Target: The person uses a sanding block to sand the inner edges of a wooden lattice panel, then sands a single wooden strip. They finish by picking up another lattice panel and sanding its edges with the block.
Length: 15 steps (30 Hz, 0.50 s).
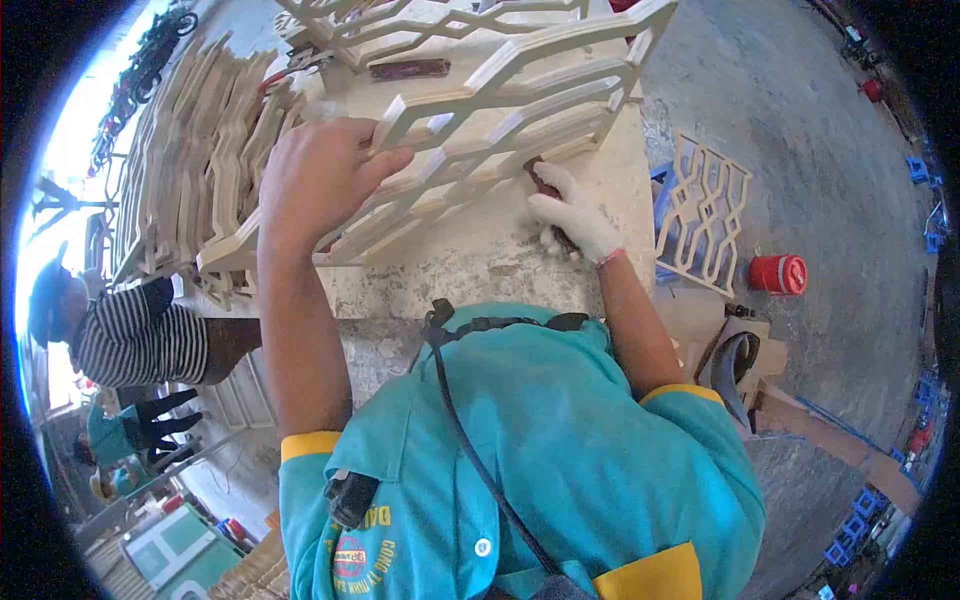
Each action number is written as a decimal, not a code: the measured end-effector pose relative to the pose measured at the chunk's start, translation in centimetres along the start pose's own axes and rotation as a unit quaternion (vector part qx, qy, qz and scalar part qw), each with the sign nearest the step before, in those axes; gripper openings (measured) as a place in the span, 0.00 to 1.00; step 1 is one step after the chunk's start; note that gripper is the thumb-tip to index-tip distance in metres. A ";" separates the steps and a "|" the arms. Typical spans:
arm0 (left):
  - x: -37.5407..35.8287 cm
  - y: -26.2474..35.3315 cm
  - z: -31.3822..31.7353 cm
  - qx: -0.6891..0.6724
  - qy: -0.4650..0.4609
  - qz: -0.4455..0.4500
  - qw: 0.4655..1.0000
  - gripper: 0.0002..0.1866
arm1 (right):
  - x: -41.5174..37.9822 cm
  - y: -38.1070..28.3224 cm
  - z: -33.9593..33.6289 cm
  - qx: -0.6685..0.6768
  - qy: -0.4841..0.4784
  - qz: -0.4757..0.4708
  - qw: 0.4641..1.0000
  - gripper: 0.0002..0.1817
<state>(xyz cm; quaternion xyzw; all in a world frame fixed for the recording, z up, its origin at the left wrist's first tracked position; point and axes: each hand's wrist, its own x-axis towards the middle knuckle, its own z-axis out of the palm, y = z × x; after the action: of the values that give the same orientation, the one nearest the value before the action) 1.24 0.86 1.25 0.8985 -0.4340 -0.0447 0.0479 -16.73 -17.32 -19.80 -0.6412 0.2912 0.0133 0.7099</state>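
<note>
A pale wooden lattice panel [470,155] stands tilted on the worktable [480,275]. My bare left hand [325,175] is closed around its left end, with the thumb over a bar. On my right hand [572,212] is a white glove, and its fingers wrap a dark red-brown sanding block [546,182] close to the panel's lower right bars. A similar dark block [410,69] lies on the table behind the panel. Another lattice panel [430,30] is at the table's far side.
Many lattice panels stand stacked [185,150] on the left. To the right, a lattice panel [705,215] leans by a blue stool [663,190], near a red container [778,274]. A dark sanding belt [735,370] lies lower right. A person in a striped shirt [140,335] is at left.
</note>
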 end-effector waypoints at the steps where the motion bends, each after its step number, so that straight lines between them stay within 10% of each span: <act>1: 0.1 -0.1 0.1 0.013 0.010 0.006 1.000 0.22 | 0.6 0.9 0.1 -0.088 0.049 -0.066 0.993 0.35; 3: 0.0 -0.4 0.3 0.040 0.028 0.017 0.999 0.22 | 2.1 3.5 0.7 -0.256 0.144 -0.196 0.936 0.35; 6: -0.1 -0.2 0.2 0.047 0.009 0.000 0.999 0.22 | -0.6 -1.2 1.7 -0.283 0.118 -0.061 0.950 0.38; 9: -0.4 -0.1 0.3 0.043 0.035 0.018 0.998 0.22 | 0.9 0.2 2.0 -0.247 0.175 -0.123 0.945 0.34; 13: -0.8 0.0 0.1 0.033 0.025 0.023 0.999 0.23 | 1.0 0.9 1.6 0.154 -0.012 0.006 0.988 0.27; 15: -0.9 0.0 0.2 0.038 0.031 0.034 0.998 0.23 | 1.7 2.1 -0.5 0.357 -0.172 0.134 0.908 0.23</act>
<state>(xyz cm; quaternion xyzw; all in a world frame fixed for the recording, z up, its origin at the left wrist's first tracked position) 0.67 1.58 1.10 0.8854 -0.4640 0.0014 0.0284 -16.34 -17.96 -22.43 -0.2877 0.2334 0.1132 0.9219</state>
